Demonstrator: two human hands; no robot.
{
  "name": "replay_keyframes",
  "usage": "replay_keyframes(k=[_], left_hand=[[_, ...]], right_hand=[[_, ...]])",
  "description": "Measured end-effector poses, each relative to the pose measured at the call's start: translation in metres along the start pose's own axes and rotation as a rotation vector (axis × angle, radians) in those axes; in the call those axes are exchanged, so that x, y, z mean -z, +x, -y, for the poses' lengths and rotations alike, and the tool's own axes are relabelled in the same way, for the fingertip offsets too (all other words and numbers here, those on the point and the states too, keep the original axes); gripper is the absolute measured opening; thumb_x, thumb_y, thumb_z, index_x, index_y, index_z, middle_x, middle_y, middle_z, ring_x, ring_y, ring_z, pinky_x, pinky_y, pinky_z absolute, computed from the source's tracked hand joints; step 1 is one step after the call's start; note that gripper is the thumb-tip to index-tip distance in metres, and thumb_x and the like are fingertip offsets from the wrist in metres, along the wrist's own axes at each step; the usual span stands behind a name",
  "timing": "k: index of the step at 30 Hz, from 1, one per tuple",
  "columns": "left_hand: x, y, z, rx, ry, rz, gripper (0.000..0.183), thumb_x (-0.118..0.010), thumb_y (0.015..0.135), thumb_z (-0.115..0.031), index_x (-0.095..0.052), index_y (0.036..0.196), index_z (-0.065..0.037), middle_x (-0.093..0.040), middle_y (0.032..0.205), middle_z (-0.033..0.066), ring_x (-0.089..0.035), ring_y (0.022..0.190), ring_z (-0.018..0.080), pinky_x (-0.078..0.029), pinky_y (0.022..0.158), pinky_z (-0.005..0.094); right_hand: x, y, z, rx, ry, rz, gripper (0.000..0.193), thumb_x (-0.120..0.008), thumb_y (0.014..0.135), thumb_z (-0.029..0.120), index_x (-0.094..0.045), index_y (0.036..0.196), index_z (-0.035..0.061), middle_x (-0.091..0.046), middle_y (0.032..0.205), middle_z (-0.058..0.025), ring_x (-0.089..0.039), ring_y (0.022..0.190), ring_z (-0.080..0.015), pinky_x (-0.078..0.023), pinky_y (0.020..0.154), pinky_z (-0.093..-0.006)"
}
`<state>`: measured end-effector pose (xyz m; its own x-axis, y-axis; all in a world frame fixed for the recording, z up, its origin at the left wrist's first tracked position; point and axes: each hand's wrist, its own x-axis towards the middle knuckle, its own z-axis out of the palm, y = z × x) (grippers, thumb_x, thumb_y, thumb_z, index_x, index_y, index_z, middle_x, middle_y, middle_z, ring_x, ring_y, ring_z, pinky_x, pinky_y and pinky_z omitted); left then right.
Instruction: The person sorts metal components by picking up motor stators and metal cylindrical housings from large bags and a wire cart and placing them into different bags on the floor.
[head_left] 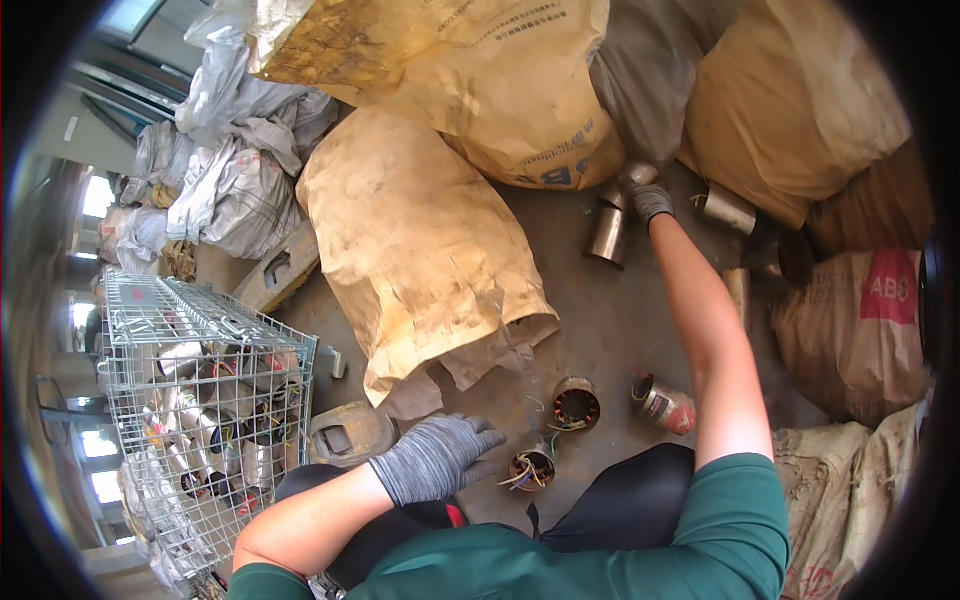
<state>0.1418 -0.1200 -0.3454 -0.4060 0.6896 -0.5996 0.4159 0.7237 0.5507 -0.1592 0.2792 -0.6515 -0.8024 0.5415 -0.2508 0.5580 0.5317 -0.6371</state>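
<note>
My left hand [432, 460], in a grey knit glove, hovers over my lap with its fingers stretched out and nothing in them. Beside it on the floor stands a short metal cylinder with coloured wires [529, 471]. A wider motor stator with copper windings [575, 405] is just beyond. My right arm reaches far forward, and my gloved right hand [655, 203] is closed on a shiny metal cylinder [641, 176] against the paper sacks; its fingertips are partly hidden. Just left of that hand is another silver cylinder [607, 237]. A cylinder with a red end [664, 405] lies under my right forearm.
A wire mesh cage [210, 400] full of metal cylinders stands at left. Large brown paper sacks [430, 230] cover the far side. More cylinders [728, 210] lie at right, near a sack with a pink patch [850, 330]. Woven sacks [850, 490] sit at lower right.
</note>
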Motion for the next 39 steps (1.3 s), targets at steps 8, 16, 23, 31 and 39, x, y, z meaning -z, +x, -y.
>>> replay_keyframes(k=[8, 16, 23, 31, 39], left_hand=[[0.010, -0.013, 0.001, 0.042, 0.002, -0.001, 0.045, -0.062, 0.095, -0.033, -0.059, 0.129, -0.003, -0.062, 0.117, 0.0198, -0.061, 0.105, 0.0395, -0.050, 0.091, 0.0464], [0.007, -0.004, -0.004, -0.089, 0.003, -0.107, 0.042, -0.063, 0.094, -0.030, -0.060, 0.128, -0.004, -0.063, 0.114, 0.0195, -0.062, 0.102, 0.0390, -0.051, 0.089, 0.0459], [0.017, 0.017, -0.021, -0.209, -0.034, -0.311, 0.049, -0.069, 0.091, -0.024, -0.055, 0.136, -0.010, -0.061, 0.120, 0.0199, -0.060, 0.106, 0.0397, -0.049, 0.091, 0.0467], [0.006, 0.035, -0.020, -0.142, -0.448, -0.715, 0.076, -0.076, 0.085, -0.023, -0.038, 0.150, -0.009, -0.053, 0.132, 0.0208, -0.056, 0.120, 0.0351, -0.047, 0.102, 0.0429], [0.003, 0.033, -0.030, -0.124, -0.323, -0.775, 0.076, -0.082, 0.079, -0.015, -0.045, 0.146, -0.008, -0.042, 0.145, 0.0205, -0.045, 0.134, 0.0366, -0.043, 0.109, 0.0421]], right_hand=[[0.000, -0.015, 0.004, -0.125, 0.202, -0.003, 0.118, -0.084, 0.066, 0.051, -0.026, 0.152, -0.0029, -0.057, 0.136, -0.0261, -0.059, 0.122, -0.0362, -0.047, 0.101, -0.0414], [0.074, -0.073, -0.018, -0.133, 1.078, -0.040, 0.090, -0.088, 0.070, 0.029, -0.042, 0.142, 0.0004, -0.060, 0.128, -0.0204, -0.060, 0.112, -0.0327, -0.052, 0.095, -0.0436], [0.137, -0.172, 0.000, -0.465, 1.810, 0.624, 0.075, -0.076, 0.081, 0.042, -0.046, 0.143, 0.0122, -0.059, 0.133, -0.0156, -0.058, 0.118, -0.0359, -0.048, 0.105, -0.0517], [0.139, -0.309, 0.064, -0.744, 1.763, 1.035, 0.059, -0.071, 0.085, 0.042, -0.055, 0.134, 0.0130, -0.063, 0.129, -0.0110, -0.059, 0.119, -0.0316, -0.046, 0.107, -0.0529], [0.131, -0.357, 0.070, -0.841, 1.638, 1.199, 0.056, -0.065, 0.091, 0.048, -0.056, 0.134, 0.0128, -0.061, 0.131, -0.0109, -0.060, 0.118, -0.0289, -0.048, 0.106, -0.0508]])
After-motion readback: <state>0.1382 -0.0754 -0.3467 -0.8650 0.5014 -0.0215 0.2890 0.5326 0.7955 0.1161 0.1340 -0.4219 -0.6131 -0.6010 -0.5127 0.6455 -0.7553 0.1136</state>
